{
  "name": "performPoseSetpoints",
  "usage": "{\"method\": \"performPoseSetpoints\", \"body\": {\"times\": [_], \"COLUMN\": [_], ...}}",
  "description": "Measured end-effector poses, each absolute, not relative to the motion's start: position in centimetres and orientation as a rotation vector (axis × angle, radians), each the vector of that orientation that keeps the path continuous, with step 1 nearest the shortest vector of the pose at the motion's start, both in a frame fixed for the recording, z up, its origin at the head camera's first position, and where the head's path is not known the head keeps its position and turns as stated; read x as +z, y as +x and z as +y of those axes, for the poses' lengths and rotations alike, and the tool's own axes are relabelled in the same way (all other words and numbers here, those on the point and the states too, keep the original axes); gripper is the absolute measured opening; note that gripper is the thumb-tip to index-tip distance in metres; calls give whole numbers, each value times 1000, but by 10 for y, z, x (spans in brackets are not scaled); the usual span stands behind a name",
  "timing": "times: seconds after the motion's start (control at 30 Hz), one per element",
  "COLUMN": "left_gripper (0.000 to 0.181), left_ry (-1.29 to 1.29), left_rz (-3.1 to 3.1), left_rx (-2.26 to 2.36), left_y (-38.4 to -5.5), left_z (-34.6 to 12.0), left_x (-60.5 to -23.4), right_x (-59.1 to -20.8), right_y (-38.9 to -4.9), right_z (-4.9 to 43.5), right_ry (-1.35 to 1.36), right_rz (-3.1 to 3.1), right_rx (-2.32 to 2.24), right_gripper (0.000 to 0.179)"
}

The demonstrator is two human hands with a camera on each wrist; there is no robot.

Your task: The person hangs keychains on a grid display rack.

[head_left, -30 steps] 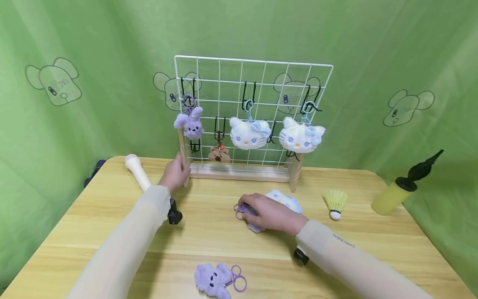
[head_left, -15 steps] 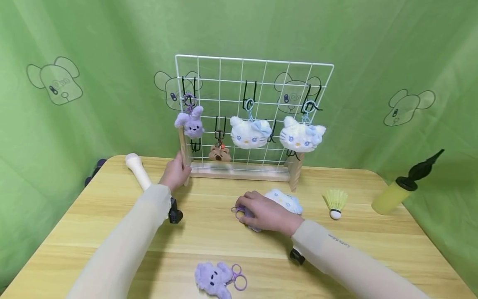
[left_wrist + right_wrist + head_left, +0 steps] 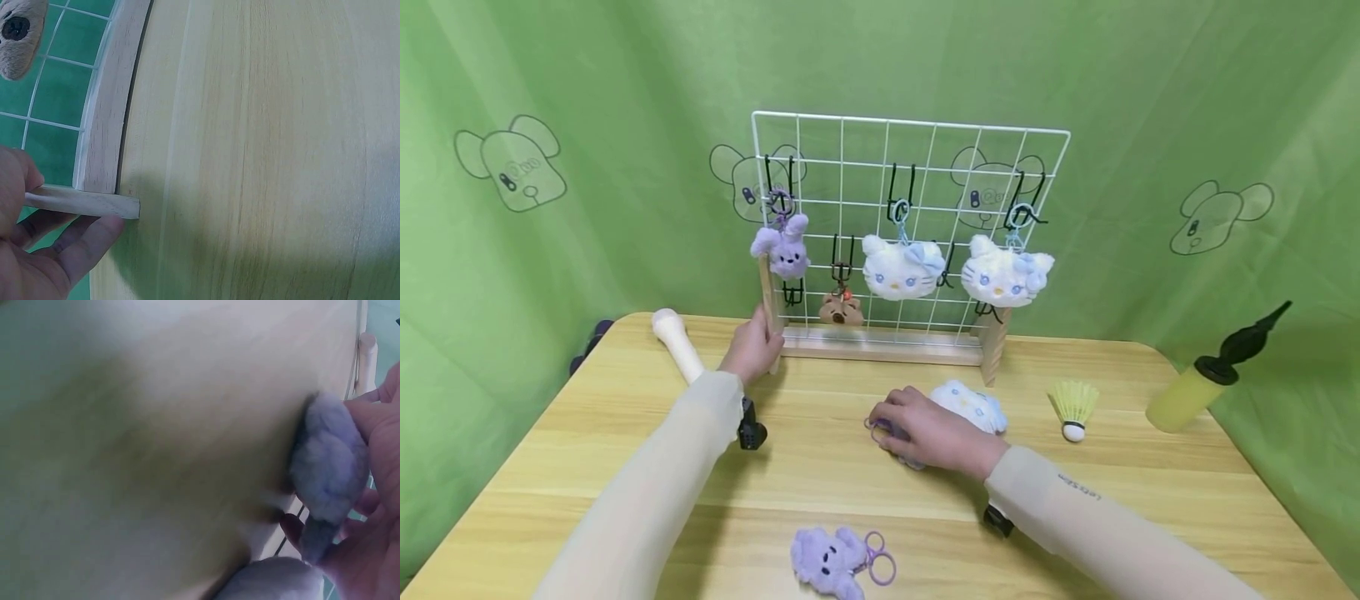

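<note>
My left hand [image 3: 751, 346] grips the left wooden post [image 3: 768, 292] of a white wire grid rack [image 3: 910, 121]; thumb and fingers lie on either side of the wood in the left wrist view. At the table's middle, my right hand [image 3: 936, 429] holds a purple plush keychain [image 3: 328, 462] between thumb and fingers, close over the tabletop. Its purple rings [image 3: 872, 427] poke out past the fingertips, and the hand hides most of its body. Just behind that hand lies a white plush cat-head keychain [image 3: 966, 402].
On black hooks hang a purple plush [image 3: 787, 254], a brown bear [image 3: 841, 310] and two white cat heads [image 3: 901, 271]. Another purple plush [image 3: 827, 562] lies at the front. A shuttlecock [image 3: 1073, 408] and yellow pump [image 3: 1187, 396] stand right; a pale rod [image 3: 677, 343] lies left.
My right hand has shifted slightly left, and the purple plush keychain has come along with it. My left hand stays in place on the rack's post.
</note>
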State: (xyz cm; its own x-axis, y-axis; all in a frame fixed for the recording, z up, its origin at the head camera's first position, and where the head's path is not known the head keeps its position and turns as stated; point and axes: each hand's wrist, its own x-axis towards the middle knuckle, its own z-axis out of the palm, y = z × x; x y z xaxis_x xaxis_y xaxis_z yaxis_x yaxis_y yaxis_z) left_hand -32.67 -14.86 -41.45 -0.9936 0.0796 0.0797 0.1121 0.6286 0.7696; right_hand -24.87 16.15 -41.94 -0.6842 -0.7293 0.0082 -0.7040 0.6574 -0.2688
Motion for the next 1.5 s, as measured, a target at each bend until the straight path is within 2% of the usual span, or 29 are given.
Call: {"method": "performPoseSetpoints", "body": {"times": [0.13,0.23,0.57,1.0,1.5], "left_gripper": [60,61,60,59,60], "left_ry": [-168,-164,-166,-176,-159], "left_rz": [-2795,-2789,-2794,-2787,-2793], "left_rx": [-1361,-1386,-1371,-1391,-1386], "left_y": [-327,-328,-329,-328,-328], "left_z": [-149,-150,-150,-150,-151], "left_x": [-415,-415,-419,-417,-418], "right_x": [-416,-415,-417,-413,-416], "right_y": [-250,-250,-249,-252,-250], "right_z": [166,168,167,178,187], "right_ry": [-1192,-1204,-1255,-1154,-927], "right_rz": [2710,2689,2727,2614,2649], "right_rx": [-385,-379,-343,-763,-1241], "right_gripper": [35,34,3,21,27]}}
